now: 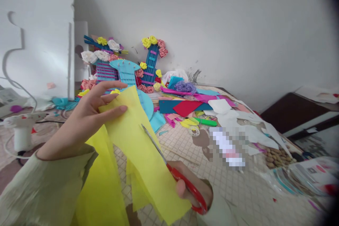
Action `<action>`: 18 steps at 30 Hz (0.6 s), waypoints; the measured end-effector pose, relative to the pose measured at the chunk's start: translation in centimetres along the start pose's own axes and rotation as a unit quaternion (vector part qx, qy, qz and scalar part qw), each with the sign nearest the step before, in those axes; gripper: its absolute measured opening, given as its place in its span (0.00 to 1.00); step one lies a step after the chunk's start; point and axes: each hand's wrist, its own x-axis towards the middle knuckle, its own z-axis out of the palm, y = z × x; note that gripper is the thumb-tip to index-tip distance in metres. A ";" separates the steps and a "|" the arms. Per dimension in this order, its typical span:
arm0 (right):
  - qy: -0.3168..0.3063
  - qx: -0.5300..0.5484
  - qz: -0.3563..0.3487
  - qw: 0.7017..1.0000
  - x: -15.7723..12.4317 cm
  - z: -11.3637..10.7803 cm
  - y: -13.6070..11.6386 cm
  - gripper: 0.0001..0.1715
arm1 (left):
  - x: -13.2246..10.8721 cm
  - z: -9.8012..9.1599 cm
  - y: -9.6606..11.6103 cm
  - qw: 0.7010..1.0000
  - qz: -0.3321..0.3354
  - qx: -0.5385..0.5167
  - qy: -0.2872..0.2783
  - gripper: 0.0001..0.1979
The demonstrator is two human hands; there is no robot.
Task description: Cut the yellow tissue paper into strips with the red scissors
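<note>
My left hand (97,107) pinches the upper end of a yellow paper strip (143,152) between thumb and fingers. The strip hangs down to the lower right, with further yellow layers behind it. Another large yellow sheet (99,180) hangs beneath my left wrist. Red-handled scissors (192,190) are in my right hand (182,176), whose fingers wrap around the handles. Their metal blade points up and left across the strip, its tip lying over the paper below my left thumb. Whether the blades are apart is unclear.
Colourful paper-flower decorations (150,60) lean against the wall. Coloured paper scraps (188,107) and purple yarn (185,87) lie behind my hands. At the left stands a white glue gun (22,136). Nuts (277,157) and a clear plastic container (307,176) sit at the right.
</note>
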 end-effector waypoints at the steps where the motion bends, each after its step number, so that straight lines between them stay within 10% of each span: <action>1: -0.008 0.015 -0.022 1.000 0.0 -0.1 0.2 0.38 | 0.0 0.1 0.1 1.000 0.003 -0.002 0.000 0.21; 18: -0.033 0.050 -0.049 0.997 -0.1 -0.1 0.2 0.35 | 0.1 -0.3 0.3 0.986 0.049 0.158 -0.010 0.06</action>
